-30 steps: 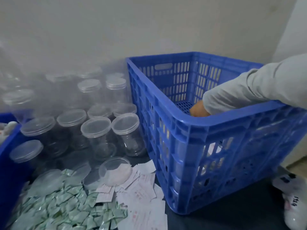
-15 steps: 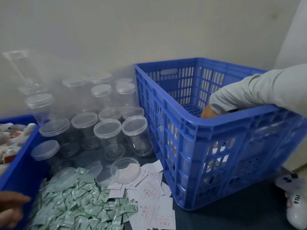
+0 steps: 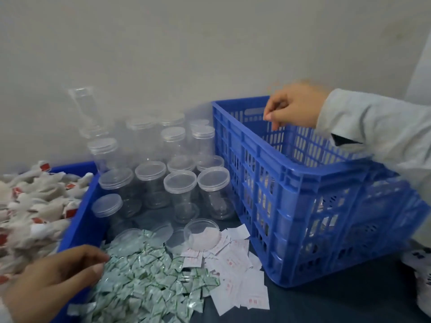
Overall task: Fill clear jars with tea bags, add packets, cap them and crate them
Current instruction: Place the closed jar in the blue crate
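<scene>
Both hands empty, left (image 3: 58, 278) low, right (image 3: 291, 106) raised, fingers drooping

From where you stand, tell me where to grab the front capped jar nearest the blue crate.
Take the capped jar around its clear wall just under the lid, coming from above and the front. It stands upright, the blue crate crowds its right side, and another jar sits close on its left, so fingers fit front and back.

Below my right fingers (image 3: 271, 117) the crate (image 3: 300, 173) stands open, its rim the only bar. Left of them, capped jars (image 3: 179, 183) crowd together to the wall. Ahead of my left fingers (image 3: 98, 259), packets (image 3: 149, 283) and loose lids (image 3: 201, 233) cover the table (image 3: 326, 304).
</scene>
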A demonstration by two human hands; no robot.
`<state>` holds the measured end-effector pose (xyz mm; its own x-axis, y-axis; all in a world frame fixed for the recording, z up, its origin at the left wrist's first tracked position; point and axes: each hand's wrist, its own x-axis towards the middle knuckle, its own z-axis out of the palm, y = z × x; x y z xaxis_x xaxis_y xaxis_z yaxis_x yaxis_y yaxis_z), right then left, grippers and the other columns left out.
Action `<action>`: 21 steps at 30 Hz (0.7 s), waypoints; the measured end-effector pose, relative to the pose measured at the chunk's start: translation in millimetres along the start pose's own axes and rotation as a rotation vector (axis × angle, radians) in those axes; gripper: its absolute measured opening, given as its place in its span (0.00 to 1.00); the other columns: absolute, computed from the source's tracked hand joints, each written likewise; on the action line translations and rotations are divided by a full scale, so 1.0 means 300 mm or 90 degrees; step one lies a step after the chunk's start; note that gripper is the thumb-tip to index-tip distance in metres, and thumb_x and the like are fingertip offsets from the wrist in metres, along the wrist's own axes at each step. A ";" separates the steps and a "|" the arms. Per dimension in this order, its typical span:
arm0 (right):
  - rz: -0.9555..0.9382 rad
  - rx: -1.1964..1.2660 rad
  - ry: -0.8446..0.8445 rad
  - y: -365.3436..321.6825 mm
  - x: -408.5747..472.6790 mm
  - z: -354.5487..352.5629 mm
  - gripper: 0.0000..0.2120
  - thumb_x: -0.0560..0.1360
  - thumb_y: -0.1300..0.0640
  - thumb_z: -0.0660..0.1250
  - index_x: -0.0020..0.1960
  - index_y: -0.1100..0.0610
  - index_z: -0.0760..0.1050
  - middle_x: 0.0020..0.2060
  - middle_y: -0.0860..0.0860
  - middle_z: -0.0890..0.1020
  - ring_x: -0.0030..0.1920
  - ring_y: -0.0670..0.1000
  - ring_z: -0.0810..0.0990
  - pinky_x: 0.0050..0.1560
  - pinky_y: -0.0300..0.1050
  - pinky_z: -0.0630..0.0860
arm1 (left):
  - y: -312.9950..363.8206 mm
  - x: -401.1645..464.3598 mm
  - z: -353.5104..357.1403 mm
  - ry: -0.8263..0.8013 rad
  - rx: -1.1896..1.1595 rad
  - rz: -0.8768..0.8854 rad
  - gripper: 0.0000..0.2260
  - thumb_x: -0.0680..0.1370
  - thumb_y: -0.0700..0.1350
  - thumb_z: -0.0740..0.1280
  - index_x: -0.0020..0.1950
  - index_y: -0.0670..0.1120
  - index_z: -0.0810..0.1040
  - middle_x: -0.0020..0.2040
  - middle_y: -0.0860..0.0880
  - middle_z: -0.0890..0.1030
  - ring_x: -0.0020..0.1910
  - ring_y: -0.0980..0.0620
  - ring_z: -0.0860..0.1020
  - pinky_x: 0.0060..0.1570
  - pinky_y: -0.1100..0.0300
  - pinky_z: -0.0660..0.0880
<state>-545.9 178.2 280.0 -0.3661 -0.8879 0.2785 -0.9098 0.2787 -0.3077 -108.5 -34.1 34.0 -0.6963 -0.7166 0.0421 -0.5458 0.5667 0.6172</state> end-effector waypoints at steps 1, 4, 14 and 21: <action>-0.047 -0.001 0.015 -0.073 -0.022 0.003 0.05 0.75 0.58 0.65 0.42 0.52 0.78 0.32 0.45 0.81 0.34 0.42 0.77 0.39 0.29 0.69 | 0.044 -0.014 0.003 -0.004 -0.017 0.003 0.27 0.66 0.72 0.65 0.58 0.57 0.78 0.43 0.55 0.84 0.41 0.57 0.82 0.36 0.64 0.79; -0.155 -0.098 0.015 -0.275 -0.035 0.050 0.07 0.75 0.58 0.63 0.48 0.53 0.80 0.37 0.47 0.80 0.37 0.46 0.75 0.38 0.33 0.66 | 0.179 -0.021 -0.012 0.030 -0.040 -0.040 0.28 0.63 0.74 0.64 0.54 0.59 0.79 0.38 0.53 0.83 0.36 0.55 0.82 0.37 0.61 0.79; -0.067 -0.167 -0.124 -0.550 0.198 0.563 0.16 0.79 0.58 0.58 0.66 0.61 0.70 0.64 0.59 0.73 0.63 0.59 0.73 0.57 0.47 0.69 | 0.394 -0.056 -0.007 0.102 -0.026 0.016 0.14 0.72 0.37 0.70 0.33 0.57 0.80 0.31 0.52 0.82 0.28 0.57 0.77 0.31 0.68 0.73; 0.128 -0.165 0.130 -0.433 0.446 0.643 0.30 0.78 0.47 0.58 0.76 0.53 0.53 0.75 0.62 0.51 0.75 0.62 0.49 0.73 0.55 0.46 | 0.380 -0.054 0.006 0.092 0.016 0.053 0.12 0.72 0.44 0.70 0.34 0.60 0.75 0.30 0.62 0.78 0.30 0.63 0.75 0.33 0.73 0.68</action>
<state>-438.9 -47.3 181.7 -0.5497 -0.7226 0.4192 -0.8258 0.5458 -0.1419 -160.3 42.8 102.4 -0.6663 -0.7164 0.2068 -0.5016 0.6359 0.5865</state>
